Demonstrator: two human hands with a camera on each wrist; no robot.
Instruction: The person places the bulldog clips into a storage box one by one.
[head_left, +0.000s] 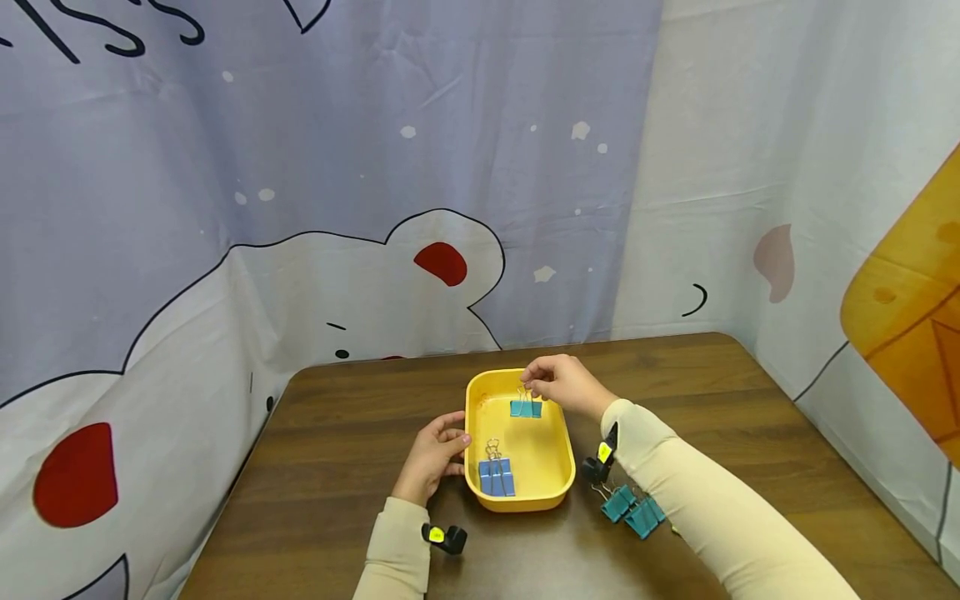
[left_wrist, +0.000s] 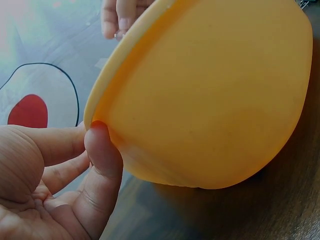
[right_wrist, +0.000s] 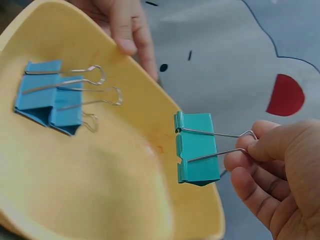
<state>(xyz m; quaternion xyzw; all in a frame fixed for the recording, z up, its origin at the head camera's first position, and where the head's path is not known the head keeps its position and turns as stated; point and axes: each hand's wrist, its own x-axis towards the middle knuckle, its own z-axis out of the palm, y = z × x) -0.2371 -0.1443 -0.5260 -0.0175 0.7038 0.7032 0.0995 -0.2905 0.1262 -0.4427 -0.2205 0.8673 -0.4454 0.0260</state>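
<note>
A yellow plastic tray [head_left: 525, 458] with rounded corners stands on the table. My left hand [head_left: 437, 457] holds its left side; in the left wrist view, thumb and fingers [left_wrist: 104, 150] pinch the rim. Over the tray's far end, my right hand [head_left: 567, 385] pinches a teal binder clip [right_wrist: 197, 147] by its wire handles, and the clip's body hangs below the fingers in the head view. Two blue binder clips [right_wrist: 50, 95] lie side by side in the tray's near left corner, their wire handles toward the far end.
Several teal binder clips [head_left: 632, 508] lie on the brown wooden table [head_left: 337, 467], right of the tray and partly hidden by my right forearm. A printed curtain [head_left: 525, 167] hangs behind the table and along its sides.
</note>
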